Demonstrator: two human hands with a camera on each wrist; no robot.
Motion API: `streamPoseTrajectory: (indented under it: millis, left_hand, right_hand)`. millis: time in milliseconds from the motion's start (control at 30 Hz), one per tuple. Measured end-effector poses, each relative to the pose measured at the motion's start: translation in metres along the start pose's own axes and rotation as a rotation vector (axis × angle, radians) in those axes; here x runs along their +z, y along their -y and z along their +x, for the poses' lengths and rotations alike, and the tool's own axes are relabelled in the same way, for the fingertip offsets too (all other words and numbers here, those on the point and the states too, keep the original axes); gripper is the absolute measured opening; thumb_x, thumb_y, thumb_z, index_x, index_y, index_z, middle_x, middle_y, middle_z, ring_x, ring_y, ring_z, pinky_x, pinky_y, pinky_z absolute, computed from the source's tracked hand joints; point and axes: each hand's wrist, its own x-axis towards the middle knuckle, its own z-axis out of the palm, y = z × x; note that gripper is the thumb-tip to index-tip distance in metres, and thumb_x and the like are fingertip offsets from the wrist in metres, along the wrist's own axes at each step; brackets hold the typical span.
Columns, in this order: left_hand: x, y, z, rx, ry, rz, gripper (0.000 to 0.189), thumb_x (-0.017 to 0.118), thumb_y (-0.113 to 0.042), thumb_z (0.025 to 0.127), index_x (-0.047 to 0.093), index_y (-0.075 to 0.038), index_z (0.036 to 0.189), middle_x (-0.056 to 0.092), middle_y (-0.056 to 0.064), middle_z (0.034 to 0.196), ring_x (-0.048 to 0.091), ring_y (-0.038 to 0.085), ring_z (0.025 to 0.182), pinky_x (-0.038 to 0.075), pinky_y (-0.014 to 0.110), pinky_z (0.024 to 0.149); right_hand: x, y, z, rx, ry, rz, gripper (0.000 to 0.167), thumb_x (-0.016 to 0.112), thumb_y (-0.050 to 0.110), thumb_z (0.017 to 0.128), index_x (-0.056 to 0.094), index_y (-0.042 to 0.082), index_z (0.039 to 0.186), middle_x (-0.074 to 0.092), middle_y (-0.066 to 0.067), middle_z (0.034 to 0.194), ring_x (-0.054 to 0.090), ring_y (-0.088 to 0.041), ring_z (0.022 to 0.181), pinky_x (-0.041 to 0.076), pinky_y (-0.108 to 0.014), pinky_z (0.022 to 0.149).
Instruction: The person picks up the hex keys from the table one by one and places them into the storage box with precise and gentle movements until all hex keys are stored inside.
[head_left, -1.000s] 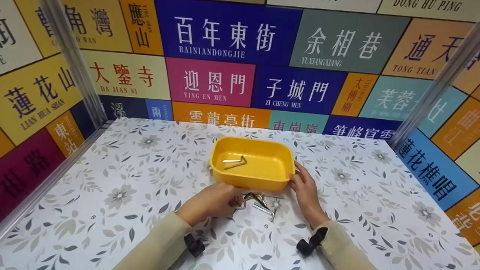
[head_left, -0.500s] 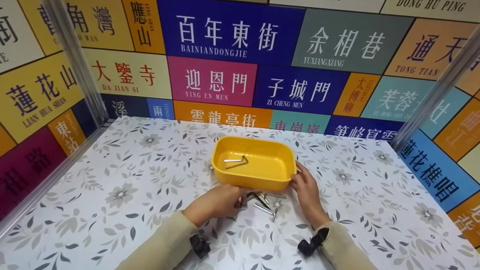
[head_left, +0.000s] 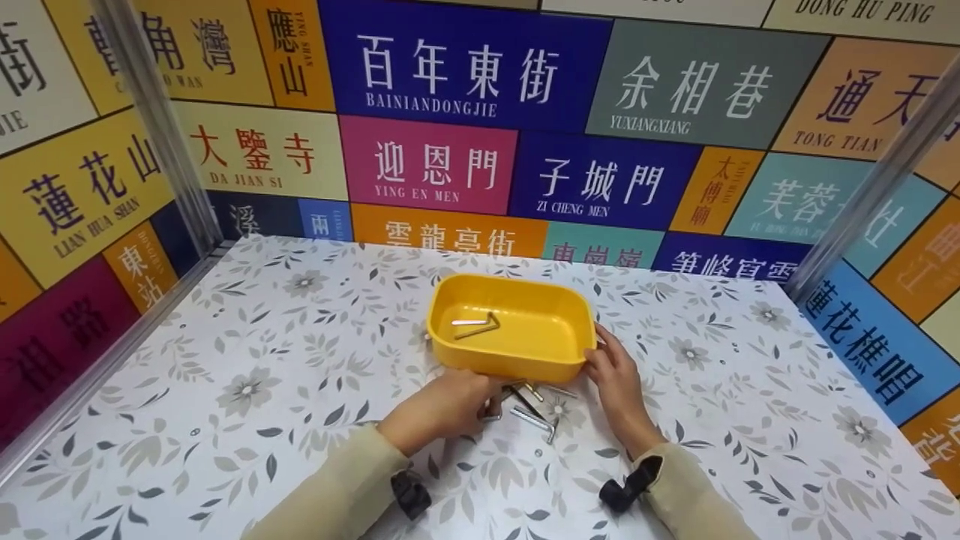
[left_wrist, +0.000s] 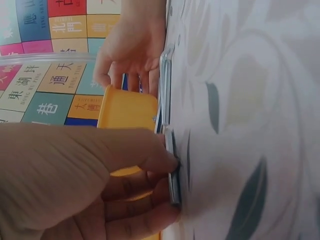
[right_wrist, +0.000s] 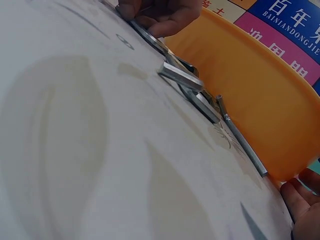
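Note:
My left hand [head_left: 448,406] is down on the table just in front of a yellow plastic tub [head_left: 510,364]. In the left wrist view its thumb and fingers pinch a silver hex key [left_wrist: 173,187] close to the cloth. To the right of those fingers lies a small pile of loose hex keys [head_left: 534,418], silver, black and brassy. My right hand [head_left: 619,382] rests against the outside of the tub's right end, fingers along the wall and thumb at the front corner. Two L-shaped hex keys [head_left: 478,331] lie inside the tub, toward its left.
A white cloth with grey leaves and flowers [head_left: 247,394] covers the table. Panels with colourful street-name signs [head_left: 465,67] stand behind and at both sides. Clear corner posts [head_left: 169,150] rise at the back left and right. Black straps [head_left: 411,493] sit on both wrists.
The left hand has moved slightly to the right near the hex key, covering more of it. The right hand stays at the tub, and the whole view has shifted a little.

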Motion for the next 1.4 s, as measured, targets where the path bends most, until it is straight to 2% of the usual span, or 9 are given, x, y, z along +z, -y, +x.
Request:
streamPoseTrajectory:
  millis: [167, 367, 600, 733, 900, 1033, 1167, 1400]
  left_hand:
    - [0.002, -0.004, 0.0, 0.003, -0.019, 0.037, 0.016, 0.078, 0.0, 0.076, 0.072, -0.012, 0.086, 0.067, 0.0, 0.077, 0.059, 0.015, 0.071, 0.052, 0.027, 0.068]
    - [0.001, -0.007, 0.003, -0.009, 0.025, -0.035, 0.014, 0.079, -0.003, 0.078, 0.072, -0.012, 0.086, 0.067, -0.002, 0.076, 0.057, 0.011, 0.071, 0.051, 0.022, 0.067]
    - [-0.002, -0.006, 0.005, 0.005, 0.015, -0.072, 0.009, 0.079, -0.012, 0.084, 0.07, -0.012, 0.083, 0.065, -0.003, 0.075, 0.054, 0.011, 0.069, 0.047, 0.021, 0.064]
    - [-0.011, -0.009, 0.009, 0.045, 0.012, -0.067, 0.012, 0.079, -0.009, 0.083, 0.069, -0.011, 0.088, 0.063, -0.003, 0.077, 0.053, 0.011, 0.07, 0.044, 0.021, 0.063]
    - [-0.034, -0.014, 0.02, 0.08, -0.01, -0.07, 0.016, 0.077, -0.006, 0.084, 0.07, -0.01, 0.098, 0.072, 0.002, 0.088, 0.063, 0.013, 0.078, 0.053, 0.022, 0.072]
    - [-0.053, -0.01, 0.03, 0.026, -0.01, -0.089, 0.022, 0.075, -0.004, 0.085, 0.072, -0.011, 0.106, 0.075, 0.004, 0.097, 0.067, 0.016, 0.085, 0.057, 0.025, 0.079]
    - [-0.067, -0.002, 0.042, -0.034, 0.005, -0.1, 0.026, 0.072, 0.0, 0.086, 0.073, -0.01, 0.111, 0.076, 0.006, 0.101, 0.068, 0.019, 0.09, 0.058, 0.029, 0.084]
    - [-0.073, 0.012, 0.07, -0.09, 0.046, -0.046, 0.026, 0.074, -0.001, 0.086, 0.073, -0.01, 0.111, 0.075, 0.006, 0.104, 0.068, 0.02, 0.092, 0.059, 0.031, 0.086]
  right_hand:
    - [-0.002, -0.002, 0.0, 0.009, -0.001, -0.018, 0.056, 0.043, 0.015, 0.103, 0.033, 0.014, 0.158, 0.045, -0.018, 0.155, 0.053, -0.032, 0.137, 0.048, -0.029, 0.108]
    - [-0.004, -0.002, -0.001, 0.016, -0.011, -0.026, 0.056, 0.043, 0.015, 0.104, 0.033, 0.015, 0.158, 0.045, -0.018, 0.155, 0.053, -0.032, 0.136, 0.047, -0.033, 0.11]
    - [-0.005, -0.004, -0.001, 0.012, 0.001, -0.009, 0.056, 0.044, 0.015, 0.104, 0.032, 0.014, 0.159, 0.044, -0.018, 0.156, 0.052, -0.031, 0.138, 0.05, -0.019, 0.102]
    - [-0.008, -0.004, -0.001, -0.013, 0.001, 0.005, 0.055, 0.043, 0.012, 0.104, 0.033, 0.012, 0.158, 0.044, -0.02, 0.156, 0.051, -0.034, 0.138, 0.051, -0.015, 0.097]
    - [-0.009, -0.003, 0.0, -0.006, -0.005, -0.021, 0.054, 0.043, 0.015, 0.104, 0.034, 0.014, 0.158, 0.043, -0.017, 0.158, 0.051, -0.031, 0.139, 0.05, -0.019, 0.101]
    - [-0.005, -0.002, 0.0, 0.006, 0.0, -0.024, 0.055, 0.044, 0.016, 0.104, 0.034, 0.016, 0.158, 0.044, -0.015, 0.157, 0.052, -0.028, 0.138, 0.05, -0.022, 0.104]
    - [-0.002, -0.001, 0.001, -0.002, -0.002, -0.019, 0.054, 0.044, 0.014, 0.104, 0.036, 0.016, 0.157, 0.046, -0.016, 0.155, 0.053, -0.028, 0.136, 0.051, -0.02, 0.101]
    - [-0.001, -0.003, 0.001, 0.003, 0.001, -0.02, 0.054, 0.044, 0.016, 0.104, 0.036, 0.017, 0.157, 0.047, -0.014, 0.155, 0.053, -0.026, 0.136, 0.051, -0.017, 0.099]
